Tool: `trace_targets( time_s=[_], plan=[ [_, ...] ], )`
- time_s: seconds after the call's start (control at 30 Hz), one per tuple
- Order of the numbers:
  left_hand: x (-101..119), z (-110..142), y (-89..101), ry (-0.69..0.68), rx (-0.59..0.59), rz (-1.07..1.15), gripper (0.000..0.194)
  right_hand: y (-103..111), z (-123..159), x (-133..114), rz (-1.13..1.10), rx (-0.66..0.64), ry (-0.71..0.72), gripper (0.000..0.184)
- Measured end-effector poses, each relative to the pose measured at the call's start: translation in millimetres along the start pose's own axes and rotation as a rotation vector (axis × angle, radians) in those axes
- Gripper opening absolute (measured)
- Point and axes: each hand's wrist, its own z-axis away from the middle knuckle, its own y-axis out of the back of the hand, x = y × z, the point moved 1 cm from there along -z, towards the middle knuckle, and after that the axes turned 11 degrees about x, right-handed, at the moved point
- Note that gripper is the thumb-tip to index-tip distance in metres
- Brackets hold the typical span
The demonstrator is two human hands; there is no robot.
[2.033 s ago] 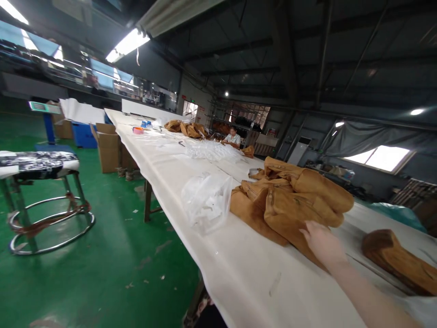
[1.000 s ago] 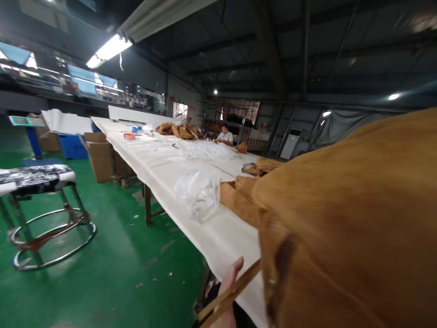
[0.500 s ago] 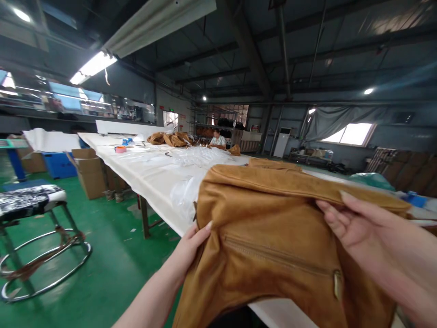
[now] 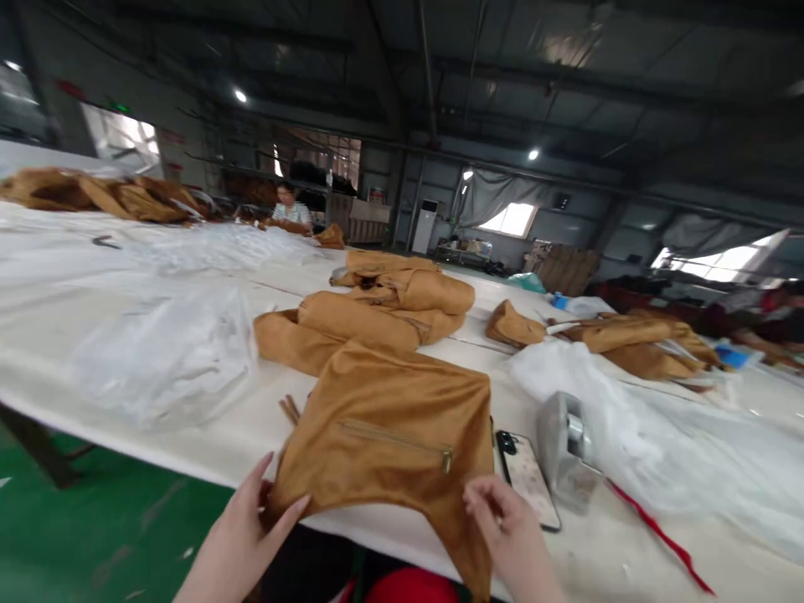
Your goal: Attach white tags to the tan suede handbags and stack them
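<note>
A brown handbag [image 4: 389, 427], soft and leather-like, lies flat on the white-covered table close in front of me. Across its face runs a slanting zipper with a metal pull at the right end. My left hand [image 4: 248, 532] grips the lower left corner, thumb on top and some fingers hidden by the edge. On the lower right side, by the hanging strap part, my right hand [image 4: 506, 523] pinches the material with curled fingers. A phone [image 4: 528, 477] in a patterned case and a grey tape dispenser [image 4: 565, 452] sit just right of the bag.
Behind the bag, more brown bags [image 4: 377, 310] are heaped. Clear plastic bags [image 4: 182, 352] lie at left, and plastic film [image 4: 653, 435] at right with a red cord [image 4: 659, 532]. Further brown pieces [image 4: 641, 339] lie right. A co-worker [image 4: 292, 208] is at the far end.
The bag went from being held up near the camera to lying on the table. Both hands are lower, the right now pinching its edge. My view has turned right.
</note>
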Motion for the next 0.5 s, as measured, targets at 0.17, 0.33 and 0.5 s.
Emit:
trace_targets(
  time_s=[0.17,0.33,0.5],
  plan=[
    [1.1,6.1,-13.5,0.058,-0.092,0.001,0.072,14.2,57.2,33.4,0.226,-0.056,0.184,0.035],
    [32.7,-6.3,-23.6,0.008,-0.307,0.284,0.049,20.0,54.0,24.5,0.305,0.030,0.356,0.025],
    [65.1,2.5,-13.6,-0.080,-0.297,0.285,0.034,-4.7,10.9,12.0,0.467,0.052,0.831,0.039]
  ],
)
